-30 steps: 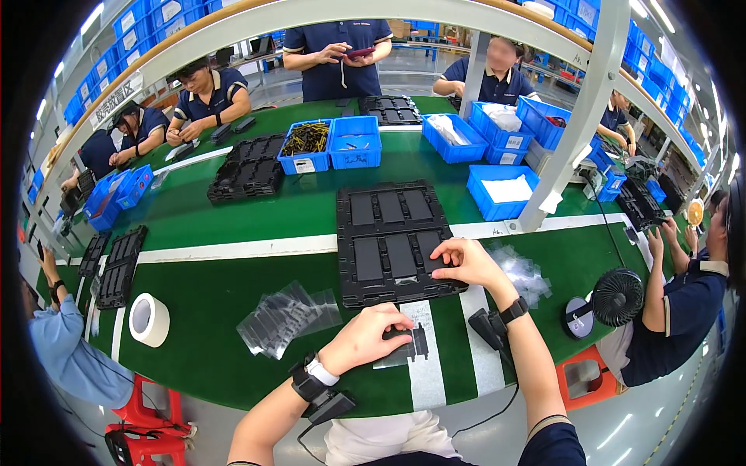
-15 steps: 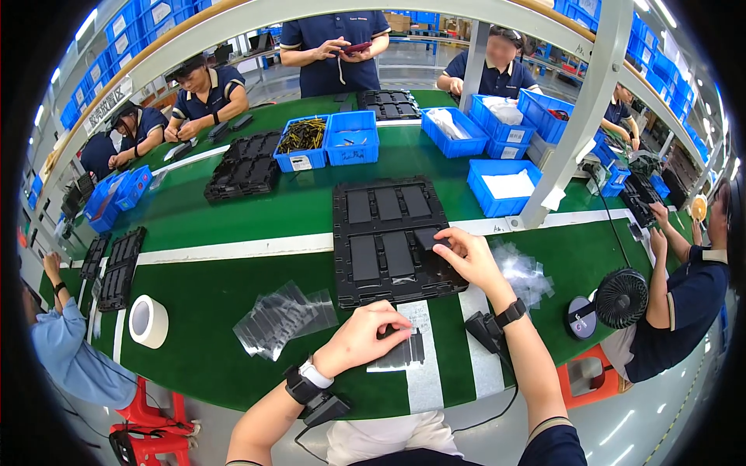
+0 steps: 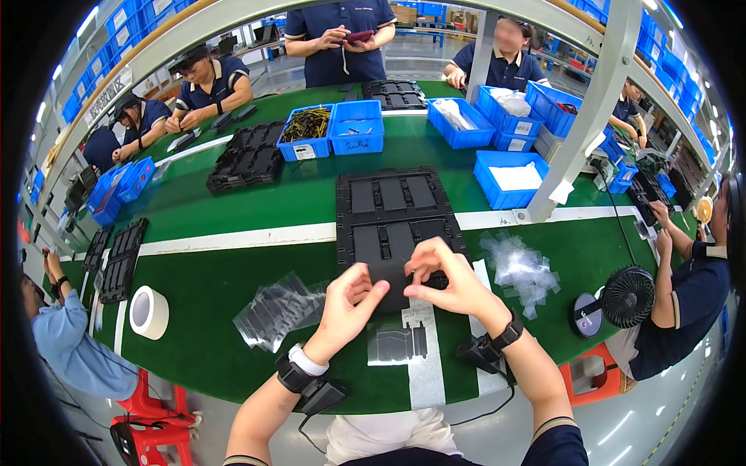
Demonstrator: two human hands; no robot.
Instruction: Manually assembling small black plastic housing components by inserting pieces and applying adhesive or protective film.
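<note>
A flat black rectangular panel point(image 3: 389, 286) is held up over the near edge of the black compartment tray point(image 3: 347, 231). My left hand point(image 3: 348, 304) grips its left edge, thumb on the near side and fingers curled. At its right edge, my right hand point(image 3: 449, 281) is closed, thumb and fingertips pinching the panel. Similar dark panels lie in the tray's compartments. The hands and held panel hide the tray's near part. Just below the hands, a clear film sheet with black strips point(image 3: 397, 344) lies across the pale tape on the green table.
Clear film sheets lie left point(image 3: 281, 312) and right point(image 3: 522, 268) of the tray. A tape roll point(image 3: 148, 312) stands at left, a small black fan point(image 3: 626, 298) at right. Blue bins point(image 3: 357, 133), stacked black trays point(image 3: 242, 159) and a metal post point(image 3: 579, 116) stand beyond. Co-workers sit around.
My right hand has brought the black panel from the tray's right side toward me. My left hand has left the film sheet and moved up to grip the panel's left edge.
</note>
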